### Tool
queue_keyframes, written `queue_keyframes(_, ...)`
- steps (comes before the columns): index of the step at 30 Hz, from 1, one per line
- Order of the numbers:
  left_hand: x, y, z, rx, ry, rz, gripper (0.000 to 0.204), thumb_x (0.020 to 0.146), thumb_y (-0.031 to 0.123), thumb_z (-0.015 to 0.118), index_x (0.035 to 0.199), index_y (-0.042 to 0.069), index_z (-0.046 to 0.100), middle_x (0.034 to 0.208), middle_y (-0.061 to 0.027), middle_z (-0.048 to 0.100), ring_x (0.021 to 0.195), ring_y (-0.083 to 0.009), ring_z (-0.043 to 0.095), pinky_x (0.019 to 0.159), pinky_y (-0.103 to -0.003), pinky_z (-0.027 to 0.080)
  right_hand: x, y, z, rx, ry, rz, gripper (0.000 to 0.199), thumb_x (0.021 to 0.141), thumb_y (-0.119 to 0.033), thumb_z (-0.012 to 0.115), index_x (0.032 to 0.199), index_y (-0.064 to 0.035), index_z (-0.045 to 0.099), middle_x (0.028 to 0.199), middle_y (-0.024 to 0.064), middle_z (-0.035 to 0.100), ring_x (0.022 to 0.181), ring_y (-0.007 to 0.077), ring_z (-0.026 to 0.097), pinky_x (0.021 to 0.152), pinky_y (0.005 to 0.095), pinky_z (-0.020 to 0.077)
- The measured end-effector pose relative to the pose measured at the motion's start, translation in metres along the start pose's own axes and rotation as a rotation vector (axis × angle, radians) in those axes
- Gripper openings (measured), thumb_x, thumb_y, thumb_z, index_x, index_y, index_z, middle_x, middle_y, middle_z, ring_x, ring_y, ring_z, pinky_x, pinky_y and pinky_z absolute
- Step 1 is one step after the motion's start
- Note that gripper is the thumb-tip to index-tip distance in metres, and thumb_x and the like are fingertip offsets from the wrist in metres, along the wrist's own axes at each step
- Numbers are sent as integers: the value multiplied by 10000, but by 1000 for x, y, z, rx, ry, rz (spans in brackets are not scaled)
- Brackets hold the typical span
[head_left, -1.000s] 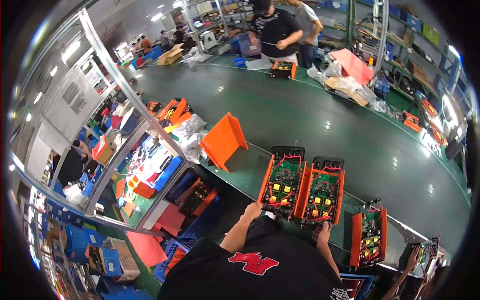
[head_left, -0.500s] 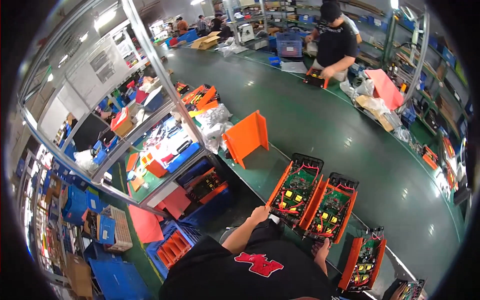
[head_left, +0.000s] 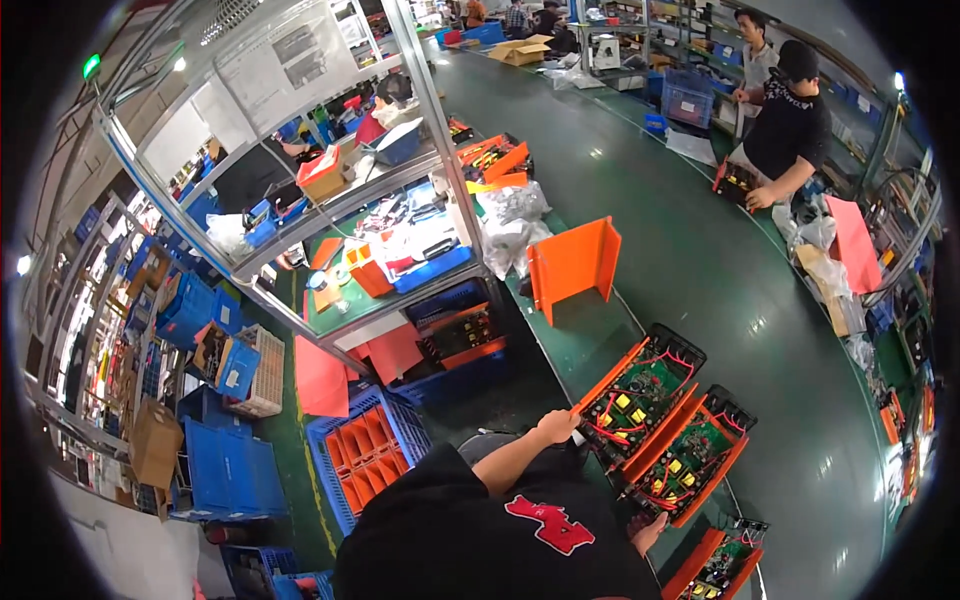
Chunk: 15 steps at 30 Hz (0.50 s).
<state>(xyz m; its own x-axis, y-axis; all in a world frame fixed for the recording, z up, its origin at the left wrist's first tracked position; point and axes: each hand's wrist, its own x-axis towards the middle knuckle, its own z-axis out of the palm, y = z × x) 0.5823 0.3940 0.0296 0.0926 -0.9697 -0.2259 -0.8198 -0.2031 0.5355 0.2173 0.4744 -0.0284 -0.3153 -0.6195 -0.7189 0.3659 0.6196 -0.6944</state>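
Two open orange housings with green circuit boards, yellow components and red wires lie side by side at the bench's near edge. My left hand (head_left: 557, 427) is closed at the near left corner of the left housing (head_left: 640, 400). My right hand (head_left: 648, 533) is at the near end of the right housing (head_left: 684, 458), its fingers curled against that end and partly hidden. The two housings touch or nearly touch along their inner orange walls. A third orange housing with a board (head_left: 716, 568) lies nearer, at the lower edge.
A bent orange metal cover (head_left: 575, 268) stands on the green bench (head_left: 690, 270) beyond the housings. Clear plastic bags (head_left: 515, 225) lie past it. A blue crate (head_left: 325, 440) of orange parts is at my left. Across the bench a co-worker (head_left: 790, 130) handles another orange unit (head_left: 737, 185).
My view has turned left, so the scene sits further right in the picture. Both hands stay at the same two housings. Another person now shows behind the co-worker.
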Motion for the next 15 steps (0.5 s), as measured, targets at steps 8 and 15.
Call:
queue_keyframes(8, 4, 0, 9, -88, 17, -156, 496, 857, 406, 386, 815, -6, 658, 848, -246, 632, 833, -419, 610, 741, -480, 489, 1, -2, -5, -66, -2, -5, 700, 722, -774, 455, 849, -93, 549, 769, 14, 579, 720, 204, 572, 654, 386, 438)
queue_keyframes(15, -1, -3, 11, -25, 22, -107, 190, 839, 249, 443, 871, 105, 563, 761, -186, 606, 694, -385, 617, 601, -486, 497, -8, -12, 2, 32, -15, 130, 642, 765, -717, 442, 848, -89, 544, 791, 36, 595, 754, 234, 585, 684, 390, 441)
